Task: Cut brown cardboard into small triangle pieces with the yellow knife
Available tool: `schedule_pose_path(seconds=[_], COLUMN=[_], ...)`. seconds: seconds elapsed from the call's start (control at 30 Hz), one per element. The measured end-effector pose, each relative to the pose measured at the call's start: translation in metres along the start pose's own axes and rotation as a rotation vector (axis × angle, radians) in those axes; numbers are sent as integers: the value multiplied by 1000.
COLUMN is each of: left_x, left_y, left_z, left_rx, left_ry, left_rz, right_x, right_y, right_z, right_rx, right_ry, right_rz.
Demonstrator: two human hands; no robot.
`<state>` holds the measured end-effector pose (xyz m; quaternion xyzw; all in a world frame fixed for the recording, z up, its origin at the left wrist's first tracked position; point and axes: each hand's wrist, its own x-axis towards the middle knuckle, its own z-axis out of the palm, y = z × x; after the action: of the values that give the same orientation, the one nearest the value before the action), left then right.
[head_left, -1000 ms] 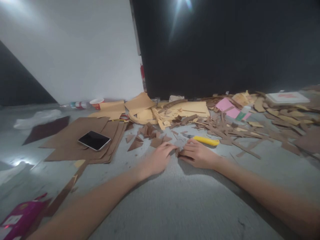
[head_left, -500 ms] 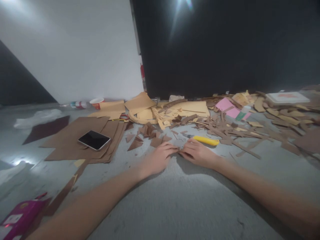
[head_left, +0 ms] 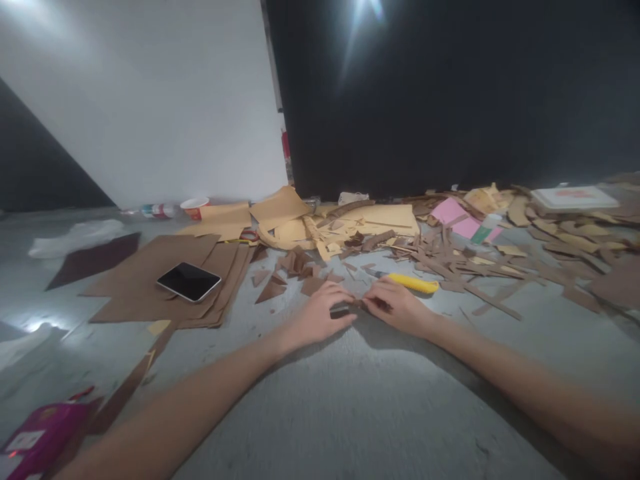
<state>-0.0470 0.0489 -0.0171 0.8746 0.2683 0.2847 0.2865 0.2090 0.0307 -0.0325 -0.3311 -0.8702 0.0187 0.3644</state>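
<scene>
Grey flat table [head_left: 310,407]: nearer than and left of the long yellow plastic cutter [head_left: 414,283], the right hand [head_left: 399,308] pinches a tiny brown paper bit [head_left: 358,303]; the left hand [head_left: 320,315] spreads thumb from fingers, so one weak pinch could drop it

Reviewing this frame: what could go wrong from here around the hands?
The yellow utility knife lies just beyond the right hand, its blade apparently out, so a careless forward reach could cause a cut. The small brown piece between that hand and the left hand might slip and get lost among the similar brown scraps nearby.
</scene>
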Motion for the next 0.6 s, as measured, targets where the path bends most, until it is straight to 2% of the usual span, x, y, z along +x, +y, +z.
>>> schedule_pose_path(seconds=[0.13, 0.33, 0.4, 0.6], left_x=[1, 2, 2, 2], left_y=[-2, -4, -8, -14], left_z=[-2, -3, -2, -1], left_rx=[-51, -78, -63, -31], left_ry=[26, 82, 85, -3], left_rz=[-88, -155, -124, -44], right_x=[1, -1, -1, -1], right_y=[-6, -4, -3, 0], right_z=[3, 0, -3, -3], right_rx=[110, 139, 106, -119], right_ry=[66, 58, 39, -38], right_rz=[146, 166, 117, -159])
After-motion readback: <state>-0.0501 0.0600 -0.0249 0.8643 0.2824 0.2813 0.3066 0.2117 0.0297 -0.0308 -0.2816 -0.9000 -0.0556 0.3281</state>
